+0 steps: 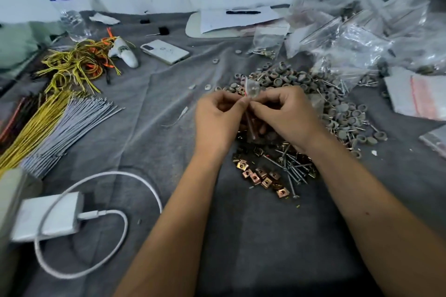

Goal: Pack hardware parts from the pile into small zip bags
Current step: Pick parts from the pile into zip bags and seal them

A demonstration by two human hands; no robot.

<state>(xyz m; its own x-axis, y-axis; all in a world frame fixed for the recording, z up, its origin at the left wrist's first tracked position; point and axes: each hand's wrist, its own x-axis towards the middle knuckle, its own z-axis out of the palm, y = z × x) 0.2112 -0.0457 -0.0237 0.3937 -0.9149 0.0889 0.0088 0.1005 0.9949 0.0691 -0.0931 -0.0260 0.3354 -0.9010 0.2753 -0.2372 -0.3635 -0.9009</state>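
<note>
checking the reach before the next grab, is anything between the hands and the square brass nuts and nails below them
Nothing visible blocks them. Both the left hand and right hand pinch a small zip bag above the pile; the square brass nuts and nails lie uncovered on the grey cloth right beneath the wrists.

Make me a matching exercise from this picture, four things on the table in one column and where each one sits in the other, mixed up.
Things:
1. water bottle
2. phone
3. charger
4. pen

Places:
A. on the white paper at the far side
B. near left, with a looped white cable
C. far left corner
D. face down beyond the left hand

Pairs: 1-C, 2-D, 3-B, 4-A
</note>
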